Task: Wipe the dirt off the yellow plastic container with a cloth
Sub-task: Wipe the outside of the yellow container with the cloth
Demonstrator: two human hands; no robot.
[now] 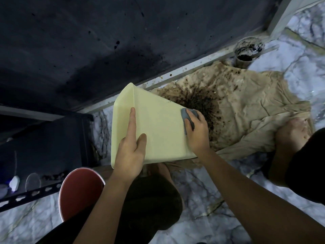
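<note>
The yellow plastic container (158,127) is tipped so a broad flat side faces me, held above the floor in the middle of the view. My left hand (131,148) lies flat on that side, index finger stretched upward, thumb pressed on the surface, bracing it. My right hand (197,132) grips a small grey cloth (187,118) against the container's right edge. A tiny dark speck (169,102) sits near the top of the yellow face; the rest of that face looks clean.
A tan sheet (249,110) spattered with dark dirt covers the marble floor (202,191) to the right. A dirty clear cup (248,51) stands by the wall ledge. A red bucket (79,191) sits at lower left beside a dark metal rack (35,192). My knees flank the container.
</note>
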